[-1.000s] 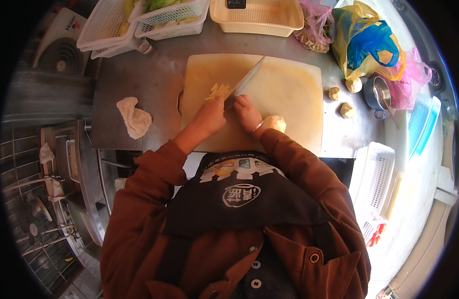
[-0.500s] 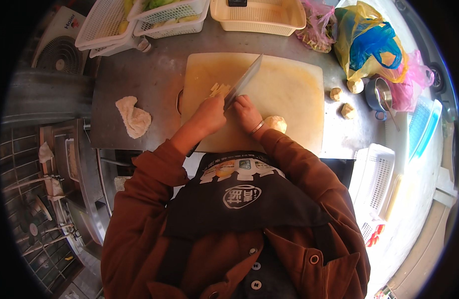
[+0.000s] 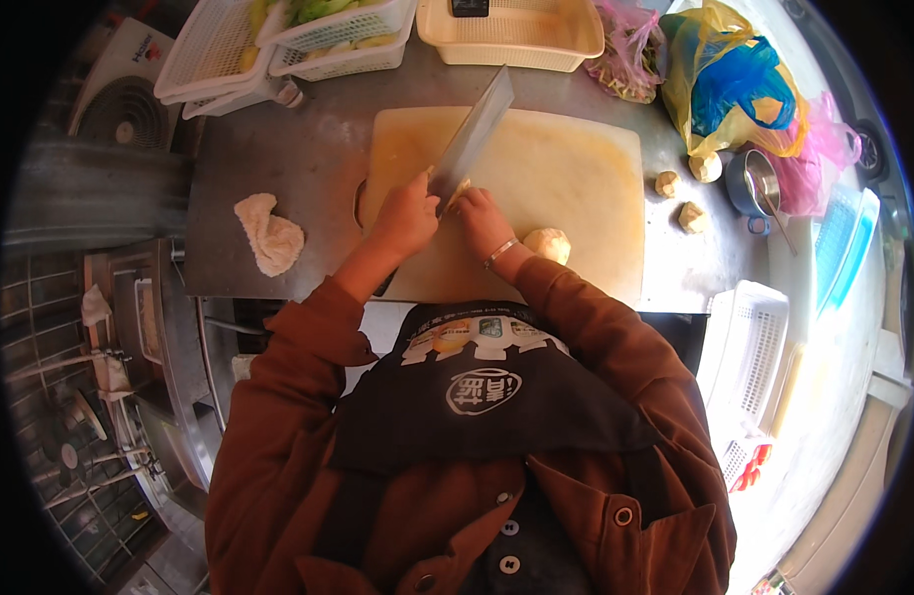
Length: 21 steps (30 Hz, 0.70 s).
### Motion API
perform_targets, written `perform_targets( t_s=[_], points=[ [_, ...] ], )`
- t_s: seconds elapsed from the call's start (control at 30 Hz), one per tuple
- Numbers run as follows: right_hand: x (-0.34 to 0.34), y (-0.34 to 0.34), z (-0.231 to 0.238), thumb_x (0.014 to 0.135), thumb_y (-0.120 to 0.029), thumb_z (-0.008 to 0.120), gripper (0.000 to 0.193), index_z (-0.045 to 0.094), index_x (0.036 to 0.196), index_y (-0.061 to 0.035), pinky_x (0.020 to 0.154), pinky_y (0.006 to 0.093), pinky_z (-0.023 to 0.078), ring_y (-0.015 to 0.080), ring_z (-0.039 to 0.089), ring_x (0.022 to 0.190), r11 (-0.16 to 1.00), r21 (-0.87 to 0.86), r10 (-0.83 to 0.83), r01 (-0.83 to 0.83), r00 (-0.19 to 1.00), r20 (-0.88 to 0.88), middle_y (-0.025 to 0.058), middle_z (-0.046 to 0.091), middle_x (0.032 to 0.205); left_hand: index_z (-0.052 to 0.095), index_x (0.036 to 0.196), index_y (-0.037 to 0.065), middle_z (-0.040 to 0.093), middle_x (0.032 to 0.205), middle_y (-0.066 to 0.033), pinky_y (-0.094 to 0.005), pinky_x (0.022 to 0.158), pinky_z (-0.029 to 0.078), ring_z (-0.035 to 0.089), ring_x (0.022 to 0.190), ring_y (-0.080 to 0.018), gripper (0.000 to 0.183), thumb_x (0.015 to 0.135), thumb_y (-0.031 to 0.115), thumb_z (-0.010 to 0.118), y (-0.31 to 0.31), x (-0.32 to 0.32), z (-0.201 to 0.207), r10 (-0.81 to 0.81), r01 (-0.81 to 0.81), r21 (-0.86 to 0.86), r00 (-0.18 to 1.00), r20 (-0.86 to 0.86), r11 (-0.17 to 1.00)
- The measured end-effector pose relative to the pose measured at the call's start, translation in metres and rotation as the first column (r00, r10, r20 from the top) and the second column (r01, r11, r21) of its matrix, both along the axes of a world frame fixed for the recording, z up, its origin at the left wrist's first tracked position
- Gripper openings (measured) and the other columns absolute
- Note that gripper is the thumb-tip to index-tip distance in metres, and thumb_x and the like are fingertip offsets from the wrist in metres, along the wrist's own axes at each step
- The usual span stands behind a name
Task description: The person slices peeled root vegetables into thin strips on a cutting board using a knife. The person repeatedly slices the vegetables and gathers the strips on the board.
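Note:
My left hand is closed round the handle of a broad cleaver, whose blade points away from me and reaches past the far edge of the pale cutting board. Right beside the blade, the bent fingers of my right hand press on pale yellow slices, apparently of peeled potato. The blade and my left hand hide most of the cut pieces. Close to my right wrist, a peeled potato lies on the board.
A crumpled cloth lies left of the board. White baskets and a cream basket stand at the back. On the right are several peeled potatoes, a metal pot, plastic bags and a white basket.
My left hand and the cleaver have shifted up and left, and the blade reaches farther beyond the board. Strips visible left of the blade before are now mostly hidden. The right fingers have drawn slightly left.

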State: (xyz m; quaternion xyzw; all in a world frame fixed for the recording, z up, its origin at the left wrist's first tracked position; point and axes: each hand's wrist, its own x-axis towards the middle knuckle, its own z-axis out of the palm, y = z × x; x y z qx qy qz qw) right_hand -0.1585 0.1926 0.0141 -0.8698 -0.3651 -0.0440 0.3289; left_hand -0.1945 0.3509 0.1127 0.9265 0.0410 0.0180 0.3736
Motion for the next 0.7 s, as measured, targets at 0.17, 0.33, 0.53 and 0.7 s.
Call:
perform_targets(
  t_s=[0.17,0.33,0.53,0.7],
  points=[
    [-0.015,-0.028,0.053,0.081,-0.005,0.058,0.008,0.063,0.079,-0.0003,0.075,0.0423,0.052,0.0364,0.06,0.086,0.957,-0.285,-0.013,-0.043,0.981,-0.193,0.0168,0.06,0.087,0.053,0.092,-0.003,0.06,0.081,-0.0273,-0.0467,0.067,0.046,0.059,0.08,-0.0465,0.016,0.083,0.006,0.062,0.007,-0.007,0.012,-0.135,0.131,0.155,0.991,0.014,0.979],
    [-0.027,-0.064,0.092,0.081,-0.015,0.063,0.011,0.067,0.079,-0.0053,0.065,0.0425,0.052,0.0327,0.063,0.071,0.999,-0.045,-0.023,0.013,0.971,-0.239,0.0141,0.063,0.077,0.052,0.092,-0.005,0.059,0.081,-0.0286,-0.0465,0.067,0.046,0.058,0.08,-0.0471,0.019,0.083,0.009,0.062,0.019,-0.022,-0.007,-0.231,0.233,0.0,0.964,-0.132,0.973],
    [0.008,-0.069,0.118,0.075,-0.001,0.069,0.011,0.069,0.086,-0.0033,0.056,0.0339,0.049,0.027,0.061,0.059,0.968,0.21,-0.063,0.135,0.947,-0.316,0.0126,0.063,0.073,0.051,0.09,-0.004,0.059,0.082,-0.0264,-0.0472,0.067,0.046,0.057,0.078,-0.048,0.018,0.083,0.009,0.062,0.037,-0.017,-0.021,-0.189,0.19,0.039,0.981,-0.043,0.981],
    [0.04,-0.053,0.14,0.076,0.001,0.069,0.012,0.071,0.087,-0.0032,0.057,0.0327,0.049,0.0251,0.061,0.06,0.924,0.376,0.029,0.077,0.963,-0.267,0.011,0.062,0.073,0.051,0.084,0.001,0.055,0.087,-0.0175,-0.0471,0.062,0.046,0.056,0.069,-0.0426,0.011,0.077,0.004,0.06,0.03,-0.032,-0.002,-0.164,0.123,0.252,0.975,0.148,0.96]
  ],
)
